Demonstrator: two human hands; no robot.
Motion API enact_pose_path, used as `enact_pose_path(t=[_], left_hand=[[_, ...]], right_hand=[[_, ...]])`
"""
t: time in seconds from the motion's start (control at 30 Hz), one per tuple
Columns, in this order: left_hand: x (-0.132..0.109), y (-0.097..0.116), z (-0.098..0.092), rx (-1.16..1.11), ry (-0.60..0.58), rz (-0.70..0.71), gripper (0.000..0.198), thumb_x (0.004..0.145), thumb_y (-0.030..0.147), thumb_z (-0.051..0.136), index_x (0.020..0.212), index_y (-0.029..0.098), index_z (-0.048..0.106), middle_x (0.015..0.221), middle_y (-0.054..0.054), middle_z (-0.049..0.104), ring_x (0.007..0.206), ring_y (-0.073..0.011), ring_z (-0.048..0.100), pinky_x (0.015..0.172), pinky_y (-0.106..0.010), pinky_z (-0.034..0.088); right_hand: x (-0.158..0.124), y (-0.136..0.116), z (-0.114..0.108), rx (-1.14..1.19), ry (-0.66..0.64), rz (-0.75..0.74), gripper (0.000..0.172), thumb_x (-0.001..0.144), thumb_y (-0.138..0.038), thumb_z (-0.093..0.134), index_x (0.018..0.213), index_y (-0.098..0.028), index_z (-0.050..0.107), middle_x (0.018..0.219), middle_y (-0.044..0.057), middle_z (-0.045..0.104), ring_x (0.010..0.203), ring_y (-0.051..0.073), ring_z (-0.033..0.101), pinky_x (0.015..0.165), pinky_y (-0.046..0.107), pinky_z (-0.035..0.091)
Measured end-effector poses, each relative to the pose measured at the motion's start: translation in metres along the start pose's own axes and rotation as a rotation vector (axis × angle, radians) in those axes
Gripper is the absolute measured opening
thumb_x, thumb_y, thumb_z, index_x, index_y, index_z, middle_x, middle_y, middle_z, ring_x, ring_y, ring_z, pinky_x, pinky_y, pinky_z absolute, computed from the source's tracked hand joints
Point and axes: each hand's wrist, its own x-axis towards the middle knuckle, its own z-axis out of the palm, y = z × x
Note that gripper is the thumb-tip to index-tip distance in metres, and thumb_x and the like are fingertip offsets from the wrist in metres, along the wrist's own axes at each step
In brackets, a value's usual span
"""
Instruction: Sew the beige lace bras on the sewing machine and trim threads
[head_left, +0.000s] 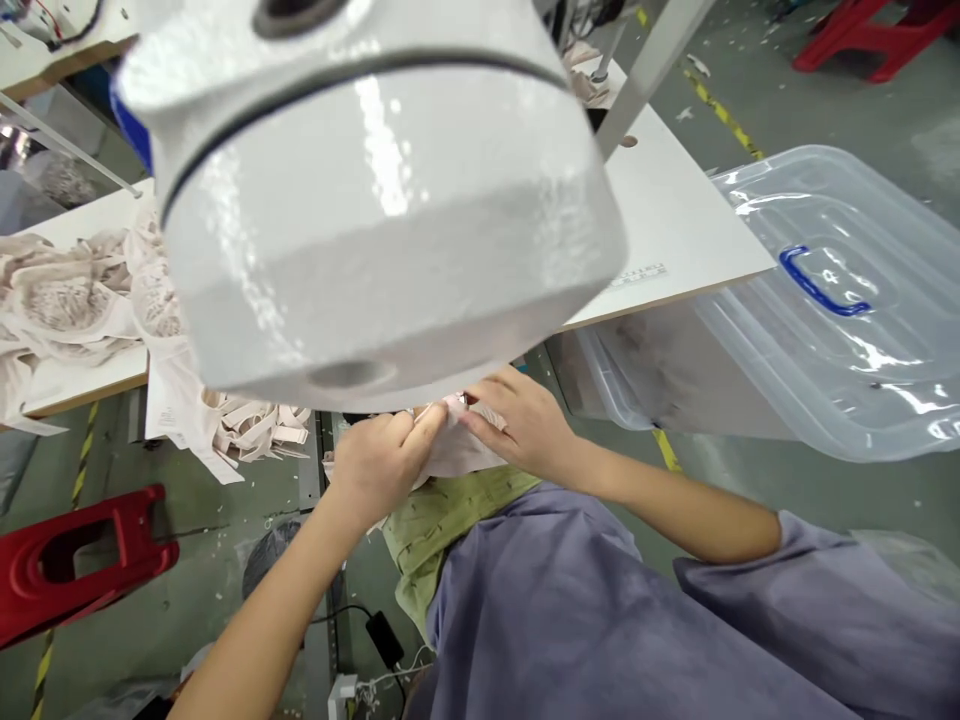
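Just under the front of a large white sewing machine head (390, 230), both my hands meet at a piece of pale pink fabric (465, 458). My left hand (382, 455) is closed, pinching the fabric's upper edge between thumb and fingers. From the other side, my right hand (525, 425) grips the same edge with its thumb and fingertips close to the left ones. The fabric hangs below the hands over a green cloth (457, 515) on my lap. The machine head hides the needle area and part of the right fingers.
Pale fabric pieces (67, 300) are heaped on the white table (720, 240) at left, some hanging over its edge. A lidded clear plastic bin (840, 370) stands at right. Red stools (82, 560) are on the floor, with a black power adapter (385, 640) and cables below.
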Motion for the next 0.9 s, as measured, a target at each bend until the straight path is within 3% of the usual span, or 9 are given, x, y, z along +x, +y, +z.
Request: enact_pose_path(t=[0.1, 0.17, 0.37, 0.63, 0.77, 0.9], left_hand=[[0.006, 0.017, -0.008, 0.018, -0.039, -0.082, 0.034, 0.091, 0.011, 0.049, 0.119, 0.021, 0.065, 0.054, 0.003, 0.048, 0.05, -0.0129, 0.048, 0.047, -0.032, 0.016], [0.011, 0.03, -0.013, 0.044, -0.044, -0.132, 0.032, 0.091, 0.012, 0.05, 0.119, 0.019, 0.065, 0.054, 0.002, 0.05, 0.05, -0.0136, 0.049, 0.047, -0.033, 0.018], [0.026, 0.051, -0.02, 0.119, -0.046, -0.258, 0.027, 0.089, 0.01, 0.051, 0.113, 0.015, 0.064, 0.054, 0.002, 0.051, 0.047, -0.0139, 0.048, 0.046, -0.032, 0.023], [0.032, 0.054, -0.02, 0.085, -0.029, -0.386, 0.029, 0.086, 0.007, 0.048, 0.109, 0.016, 0.062, 0.047, 0.003, 0.044, 0.041, -0.0146, 0.042, 0.044, -0.032, 0.016], [0.029, 0.054, -0.017, 0.089, -0.029, -0.405, 0.032, 0.085, 0.007, 0.048, 0.112, 0.017, 0.062, 0.046, 0.003, 0.044, 0.041, -0.0147, 0.042, 0.045, -0.032, 0.016], [0.028, 0.054, -0.017, 0.103, -0.08, -0.438, 0.037, 0.086, 0.011, 0.048, 0.119, 0.019, 0.061, 0.045, 0.003, 0.046, 0.038, -0.014, 0.04, 0.044, -0.031, 0.015]], right_hand=[[-0.014, 0.002, 0.008, 0.25, -0.01, 0.209, 0.047, 0.096, -0.039, 0.057, 0.136, -0.023, 0.04, 0.111, 0.01, 0.063, 0.092, 0.02, 0.065, 0.076, 0.033, 0.054], [-0.015, 0.003, 0.008, 0.306, -0.037, 0.26, 0.043, 0.097, -0.035, 0.055, 0.136, -0.024, 0.042, 0.116, 0.011, 0.062, 0.09, 0.02, 0.065, 0.073, 0.033, 0.055], [0.022, 0.007, -0.011, 0.288, -0.159, 0.201, 0.03, 0.092, -0.024, 0.053, 0.119, -0.023, 0.065, 0.11, 0.011, 0.065, 0.105, 0.025, 0.061, 0.076, 0.034, 0.055], [0.056, 0.015, -0.016, 0.387, -0.264, 0.168, 0.032, 0.085, -0.024, 0.053, 0.11, -0.016, 0.071, 0.133, 0.011, 0.061, 0.111, 0.023, 0.063, 0.083, 0.031, 0.057], [0.064, 0.02, -0.015, 0.367, -0.301, 0.127, 0.032, 0.083, -0.02, 0.054, 0.109, -0.018, 0.073, 0.133, 0.01, 0.063, 0.117, 0.025, 0.063, 0.098, 0.038, 0.054], [0.069, 0.022, -0.018, 0.374, -0.338, 0.135, 0.033, 0.083, -0.019, 0.055, 0.111, -0.021, 0.073, 0.134, 0.008, 0.063, 0.116, 0.027, 0.064, 0.094, 0.039, 0.057]])
